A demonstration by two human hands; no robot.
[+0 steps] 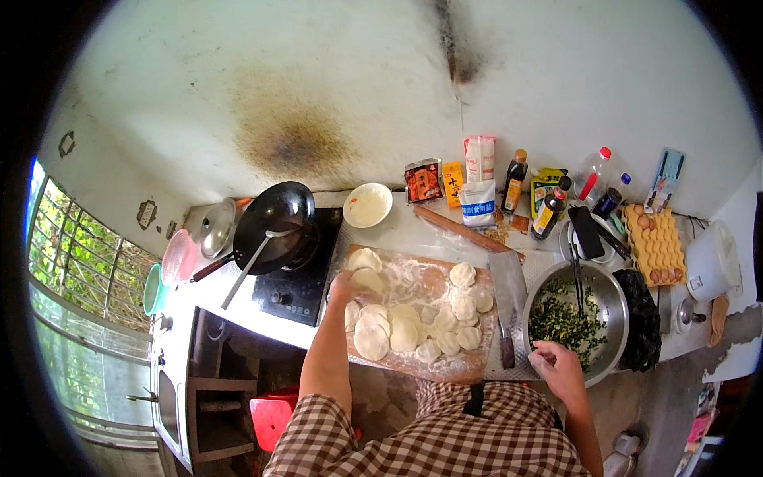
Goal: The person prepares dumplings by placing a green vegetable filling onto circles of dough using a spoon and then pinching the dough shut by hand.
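Note:
My left hand (347, 287) is at the left edge of a floured wooden board (417, 271), on or just over a flat round dough wrapper (366, 280); whether it grips the wrapper cannot be told. More rolled wrappers (372, 337) lie overlapped at the board's lower left, with small flattened dough pieces (463, 305) on its right. My right hand (554, 364), fingers curled, is at the near left rim of a steel bowl (621, 322) of chopped green filling (560, 319); no object shows in it. Chopsticks (576, 280) stand in the filling.
A cleaver (508, 292) lies between board and bowl, a rolling pin (465, 231) behind the board. On the left, a wok (274, 220) with a spatula (256, 262) sits on an induction cooker (286, 295). Bottles, seasoning packets and an egg tray (656, 247) line the back right.

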